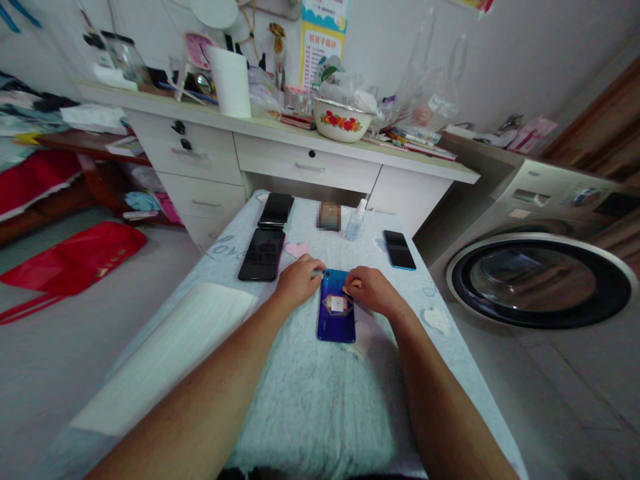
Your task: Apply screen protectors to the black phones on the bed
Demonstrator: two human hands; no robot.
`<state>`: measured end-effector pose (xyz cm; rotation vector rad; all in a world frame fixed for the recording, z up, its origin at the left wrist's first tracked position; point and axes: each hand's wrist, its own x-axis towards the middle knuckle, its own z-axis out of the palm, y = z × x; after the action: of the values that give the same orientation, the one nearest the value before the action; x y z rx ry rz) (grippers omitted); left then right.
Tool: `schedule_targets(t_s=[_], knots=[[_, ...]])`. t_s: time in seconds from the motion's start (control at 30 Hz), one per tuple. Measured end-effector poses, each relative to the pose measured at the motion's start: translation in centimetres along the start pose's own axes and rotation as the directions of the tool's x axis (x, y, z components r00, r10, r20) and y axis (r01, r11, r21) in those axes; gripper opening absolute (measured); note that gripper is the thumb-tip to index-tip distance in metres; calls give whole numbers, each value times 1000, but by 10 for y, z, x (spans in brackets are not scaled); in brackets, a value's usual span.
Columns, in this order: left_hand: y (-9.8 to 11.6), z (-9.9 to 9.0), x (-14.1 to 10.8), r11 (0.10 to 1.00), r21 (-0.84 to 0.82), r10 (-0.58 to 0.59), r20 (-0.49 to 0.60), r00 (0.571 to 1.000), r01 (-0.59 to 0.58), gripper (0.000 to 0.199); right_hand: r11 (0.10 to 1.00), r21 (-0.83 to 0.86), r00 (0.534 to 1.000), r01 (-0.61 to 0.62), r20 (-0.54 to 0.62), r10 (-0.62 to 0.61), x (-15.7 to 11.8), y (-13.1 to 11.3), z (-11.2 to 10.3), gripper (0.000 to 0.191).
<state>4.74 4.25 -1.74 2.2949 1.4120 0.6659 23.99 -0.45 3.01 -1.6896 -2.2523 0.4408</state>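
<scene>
A blue smartphone point(330, 327) lies back side up on the cloth-covered table, with a pale sticker-like patch point(338, 304) at its middle. My left hand point(299, 280) is closed at the phone's upper left corner, holding its edge; something small and greyish shows at the fingertips. Over the upper right part of the phone, my right hand point(371, 289) is closed in a pinch. A small tan bit shows at its fingertips, too small to name. Beyond the hands stands a clear spray bottle point(355, 223) with a white cap.
Dark phones lie at the left, one nearer point(262, 255) and one farther point(276, 211), and another phone point(399, 250) at the right. A white sheet point(170, 353) covers the left side. Behind are a desk point(305, 161) and a flowered bowl point(342, 121); a washing machine point(530, 200) stands right.
</scene>
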Motion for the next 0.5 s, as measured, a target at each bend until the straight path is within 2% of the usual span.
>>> schedule_targets(t_s=[0.5], knots=[[0, 0, 0, 1000, 3, 18, -3, 1000, -18, 23, 991, 126, 993, 42, 103, -55, -4, -1, -5, 11]])
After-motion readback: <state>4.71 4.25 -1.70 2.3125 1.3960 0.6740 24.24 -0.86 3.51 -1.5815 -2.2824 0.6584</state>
